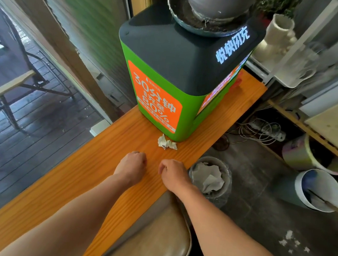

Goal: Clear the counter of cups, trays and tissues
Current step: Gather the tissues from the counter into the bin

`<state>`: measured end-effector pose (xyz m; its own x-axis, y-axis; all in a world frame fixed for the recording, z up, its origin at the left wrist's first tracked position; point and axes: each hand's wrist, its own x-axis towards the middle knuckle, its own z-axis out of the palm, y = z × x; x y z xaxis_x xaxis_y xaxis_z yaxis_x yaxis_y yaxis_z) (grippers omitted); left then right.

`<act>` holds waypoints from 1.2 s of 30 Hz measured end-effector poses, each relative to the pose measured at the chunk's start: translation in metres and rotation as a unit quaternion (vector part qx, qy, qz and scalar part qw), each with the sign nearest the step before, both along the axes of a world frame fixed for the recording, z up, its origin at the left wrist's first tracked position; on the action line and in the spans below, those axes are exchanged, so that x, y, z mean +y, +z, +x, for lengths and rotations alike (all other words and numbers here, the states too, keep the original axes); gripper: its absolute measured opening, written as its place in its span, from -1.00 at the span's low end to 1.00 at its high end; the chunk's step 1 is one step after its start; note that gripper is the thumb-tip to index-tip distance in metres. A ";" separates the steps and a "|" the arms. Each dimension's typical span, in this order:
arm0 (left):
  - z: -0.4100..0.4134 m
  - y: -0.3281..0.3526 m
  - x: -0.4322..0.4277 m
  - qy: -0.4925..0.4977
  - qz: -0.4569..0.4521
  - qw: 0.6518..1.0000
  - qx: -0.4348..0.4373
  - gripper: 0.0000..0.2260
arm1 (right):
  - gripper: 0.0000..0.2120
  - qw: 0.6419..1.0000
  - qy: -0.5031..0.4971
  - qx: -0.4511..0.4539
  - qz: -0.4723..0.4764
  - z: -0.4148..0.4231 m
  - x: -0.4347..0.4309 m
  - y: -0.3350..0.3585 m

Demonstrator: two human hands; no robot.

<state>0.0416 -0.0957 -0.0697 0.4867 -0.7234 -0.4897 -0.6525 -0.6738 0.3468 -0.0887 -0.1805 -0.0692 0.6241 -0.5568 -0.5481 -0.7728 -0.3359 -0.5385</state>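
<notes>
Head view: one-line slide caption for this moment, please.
Both fists, left hand and right hand, rest on the wooden counter short of a crumpled tissue beside the green charging kiosk.

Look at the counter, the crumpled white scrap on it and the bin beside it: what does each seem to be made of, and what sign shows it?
Counter: wood, orange-stained, smooth; long grain lines show.
Crumpled scrap: tissue or thin paper, matt white with sharp creases.
Bin: unclear, perhaps plastic or metal; grey and dull, with white paper inside.

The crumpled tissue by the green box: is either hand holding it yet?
No. The crumpled tissue lies on the wooden counter, apart from the curled left hand and right hand.
</notes>
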 end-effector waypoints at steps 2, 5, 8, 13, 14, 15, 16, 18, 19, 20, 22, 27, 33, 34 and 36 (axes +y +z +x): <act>-0.003 0.002 -0.011 -0.007 -0.012 1.000 0.002 -0.87 | -0.79 1.000 -0.006 0.006 0.002 -0.005 -0.009 0.002; -0.007 0.002 -0.025 -0.010 -0.031 0.999 0.005 -0.86 | -0.91 1.000 -0.009 0.004 -0.016 -0.011 -0.019 0.001; -0.008 -0.005 -0.035 -0.012 -0.055 0.998 -0.008 -0.74 | -0.67 0.998 0.008 -0.001 -0.062 -0.010 -0.025 -0.003; -0.007 -0.020 -0.053 -0.001 -0.072 0.997 -0.039 -0.63 | -0.43 0.991 0.010 0.002 -0.133 0.002 -0.034 -0.016; -0.006 -0.023 -0.057 -0.002 -0.071 0.997 -0.044 -0.64 | -0.43 0.990 0.014 0.009 -0.142 0.003 -0.035 -0.020; -0.006 -0.026 -0.059 -0.006 -0.067 0.997 -0.050 -0.66 | -0.45 0.989 0.018 0.014 -0.148 0.005 -0.037 -0.024; -0.006 -0.029 -0.062 -0.012 -0.062 0.997 -0.054 -0.67 | -0.49 0.988 0.018 0.014 -0.151 0.005 -0.038 -0.027; -0.006 -0.034 -0.064 -0.020 -0.053 0.997 -0.052 -0.70 | -0.59 0.988 0.011 0.005 -0.157 0.004 -0.039 -0.032; -0.007 -0.036 -0.064 -0.019 -0.052 0.997 -0.047 -0.72 | -0.64 0.987 0.007 -0.002 -0.163 0.003 -0.039 -0.035; -0.008 -0.037 -0.063 -0.014 -0.056 0.997 -0.041 -0.75 | -0.69 0.985 0.006 -0.005 -0.173 0.002 -0.039 -0.037; -0.011 -0.039 -0.060 -0.005 -0.067 0.997 -0.040 -0.82 | -0.74 0.981 0.016 0.000 -0.195 -0.001 -0.037 -0.039; -0.017 -0.044 -0.045 0.002 -0.079 0.996 -0.048 -0.89 | -0.75 0.976 0.034 0.032 -0.214 -0.005 -0.030 -0.040; -0.019 -0.044 -0.026 -0.015 -0.052 0.995 -0.079 -0.84 | -0.76 0.989 -0.008 0.035 -0.146 -0.005 -0.030 -0.027; -0.019 -0.044 -0.023 -0.021 -0.047 0.995 -0.088 -0.83 | -0.77 0.992 -0.012 0.031 -0.125 -0.005 -0.030 -0.024; -0.020 -0.043 -0.019 -0.018 -0.037 0.995 -0.087 -0.84 | -0.76 0.995 -0.011 0.018 -0.097 -0.007 -0.030 -0.018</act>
